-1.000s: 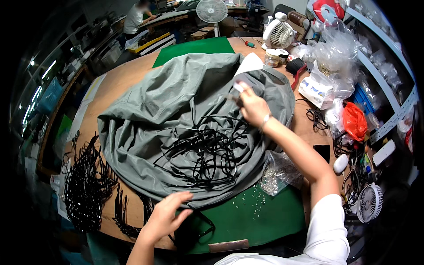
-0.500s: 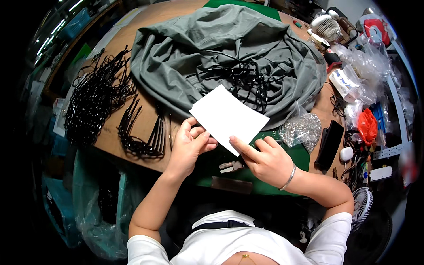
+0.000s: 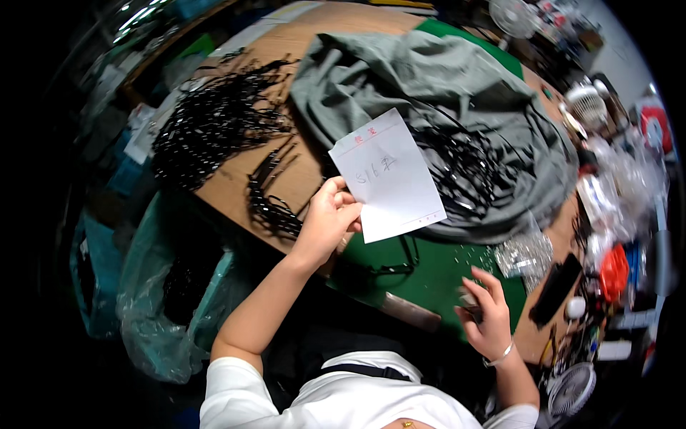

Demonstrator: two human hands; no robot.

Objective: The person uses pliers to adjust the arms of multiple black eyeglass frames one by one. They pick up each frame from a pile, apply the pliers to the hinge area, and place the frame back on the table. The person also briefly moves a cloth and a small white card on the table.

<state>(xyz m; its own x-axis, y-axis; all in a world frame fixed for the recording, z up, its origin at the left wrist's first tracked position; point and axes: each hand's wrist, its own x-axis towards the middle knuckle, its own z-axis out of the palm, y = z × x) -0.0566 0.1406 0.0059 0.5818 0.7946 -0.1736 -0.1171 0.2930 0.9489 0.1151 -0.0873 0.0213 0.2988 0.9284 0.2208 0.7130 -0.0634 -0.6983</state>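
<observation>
Left hand (image 3: 327, 220) pinches a white paper sheet (image 3: 397, 194) at its lower left edge, raised before the bunched grey cloth (image 3: 436, 68). Right hand (image 3: 490, 323), fingers half-curled about a small blurred object (image 3: 469, 302), hovers over the green mat (image 3: 449, 266).

The single fisheye view looks from the head of the person (image 3: 350, 393), close above the bench's near edge, facing steeply down across the bench (image 3: 357, 18).
</observation>
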